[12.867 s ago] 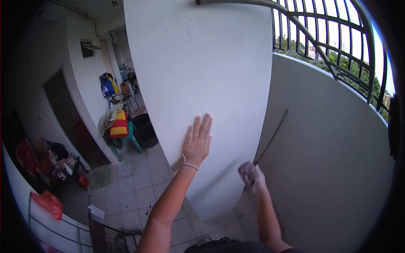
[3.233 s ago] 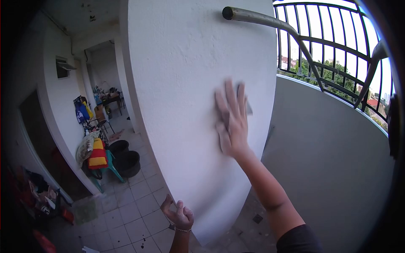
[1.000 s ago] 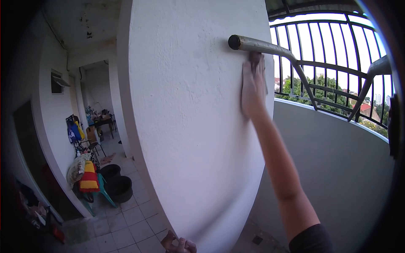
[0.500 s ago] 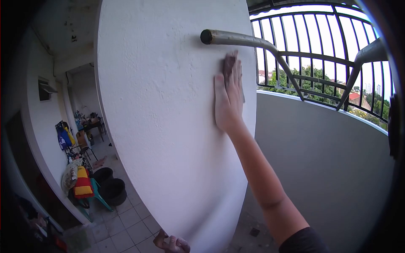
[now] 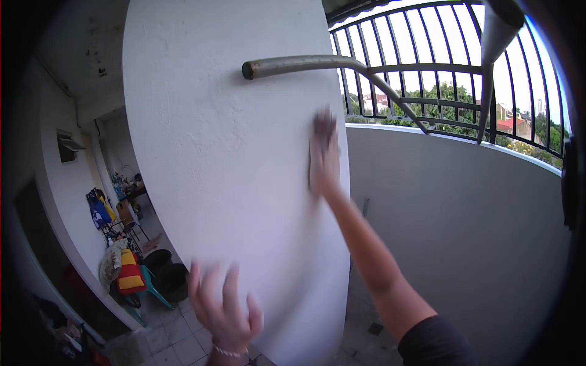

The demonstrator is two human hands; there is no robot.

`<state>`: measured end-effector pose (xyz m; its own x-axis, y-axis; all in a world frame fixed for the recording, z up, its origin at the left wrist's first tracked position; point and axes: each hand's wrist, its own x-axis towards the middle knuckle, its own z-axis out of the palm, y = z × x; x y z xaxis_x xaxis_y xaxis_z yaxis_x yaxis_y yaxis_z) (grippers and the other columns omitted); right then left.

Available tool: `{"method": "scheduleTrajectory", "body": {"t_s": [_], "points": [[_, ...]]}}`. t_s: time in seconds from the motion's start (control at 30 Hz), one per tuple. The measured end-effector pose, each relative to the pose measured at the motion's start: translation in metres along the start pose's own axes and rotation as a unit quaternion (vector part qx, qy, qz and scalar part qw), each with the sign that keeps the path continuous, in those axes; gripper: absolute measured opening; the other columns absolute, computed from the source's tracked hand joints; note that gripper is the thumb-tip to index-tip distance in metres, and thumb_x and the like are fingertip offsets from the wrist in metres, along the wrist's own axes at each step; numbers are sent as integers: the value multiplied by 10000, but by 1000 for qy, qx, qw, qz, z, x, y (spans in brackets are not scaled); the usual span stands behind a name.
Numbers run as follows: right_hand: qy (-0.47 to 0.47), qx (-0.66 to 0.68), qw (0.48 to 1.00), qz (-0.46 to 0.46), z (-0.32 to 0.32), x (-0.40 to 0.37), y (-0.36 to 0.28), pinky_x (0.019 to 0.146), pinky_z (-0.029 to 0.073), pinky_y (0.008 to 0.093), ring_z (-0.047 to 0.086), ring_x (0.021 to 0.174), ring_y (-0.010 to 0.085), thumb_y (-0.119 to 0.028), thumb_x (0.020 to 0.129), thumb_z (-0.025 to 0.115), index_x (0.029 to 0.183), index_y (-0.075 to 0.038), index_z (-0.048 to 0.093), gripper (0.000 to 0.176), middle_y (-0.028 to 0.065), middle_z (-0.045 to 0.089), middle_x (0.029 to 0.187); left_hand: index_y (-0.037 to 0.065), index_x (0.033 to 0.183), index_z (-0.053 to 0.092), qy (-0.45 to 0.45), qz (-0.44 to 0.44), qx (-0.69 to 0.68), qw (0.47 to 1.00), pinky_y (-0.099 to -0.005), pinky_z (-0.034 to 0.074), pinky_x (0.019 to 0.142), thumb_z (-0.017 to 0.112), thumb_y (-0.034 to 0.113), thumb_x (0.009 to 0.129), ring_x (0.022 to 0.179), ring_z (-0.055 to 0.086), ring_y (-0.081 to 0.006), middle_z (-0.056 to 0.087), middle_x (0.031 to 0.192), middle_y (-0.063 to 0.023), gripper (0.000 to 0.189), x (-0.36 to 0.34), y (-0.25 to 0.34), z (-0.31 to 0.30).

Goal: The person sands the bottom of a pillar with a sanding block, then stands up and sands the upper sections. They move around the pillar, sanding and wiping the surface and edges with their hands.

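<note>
A white-painted wall panel with a rough, bumpy surface stands in front of me. My right hand presses against it near its right edge, fingers pointing up. A dark brown piece, possibly sandpaper, is held at its fingers against the wall; motion blurs its outline. Low in the view, my left hand is raised with its fingers apart and nothing in them. A pale bracelet circles that wrist.
A bent metal tube juts across the panel's upper part. Behind it are a black railing and a grey parapet. At left, a green stool bears a red-and-yellow item, beside black tubs on the tiled floor.
My right hand has slid down the wall with the brown piece. My left hand has risen from the bottom edge and spread its fingers. The view has shifted to the right.
</note>
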<state>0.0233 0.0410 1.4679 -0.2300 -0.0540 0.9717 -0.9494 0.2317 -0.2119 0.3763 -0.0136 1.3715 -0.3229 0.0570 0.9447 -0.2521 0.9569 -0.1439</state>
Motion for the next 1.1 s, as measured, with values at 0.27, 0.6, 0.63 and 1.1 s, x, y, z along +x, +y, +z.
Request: {"method": "scheduleTrajectory", "body": {"t_s": [0.27,0.6,0.63,1.1], "points": [[-70,70,994,49,-31,-145,-13,1212,49,550,-11,1528,387,-194,986,428,1585,-116,217,640,104,97,1667,84,1552,286,-87,154,223,959,-436,110,1248,540,435,926,1536,96,-261,167,1648,-116,761,200,15,90],[76,44,990,-114,-11,142,30,1213,173,471,258,1456,396,-293,1049,359,1521,-7,278,557,207,338,1559,88,1577,216,-113,93,284,947,-399,95,1246,468,412,979,1538,93,-226,115,1670,-63,726,183,30,101],[57,49,992,-98,-15,142,27,1220,161,469,224,1470,395,-263,1041,364,1529,-46,294,539,183,272,1592,85,1577,217,-129,92,273,949,-399,99,1244,468,407,977,1538,99,-230,123,1669,-60,725,160,28,95],[-36,25,994,96,-32,-88,29,1222,86,540,29,1525,389,-268,987,447,1575,-140,260,630,46,131,1667,-23,1563,155,-29,-37,33,998,-565,17,1196,412,185,959,1498,2,-483,53,1626,-277,688,2,-65,10]]}}
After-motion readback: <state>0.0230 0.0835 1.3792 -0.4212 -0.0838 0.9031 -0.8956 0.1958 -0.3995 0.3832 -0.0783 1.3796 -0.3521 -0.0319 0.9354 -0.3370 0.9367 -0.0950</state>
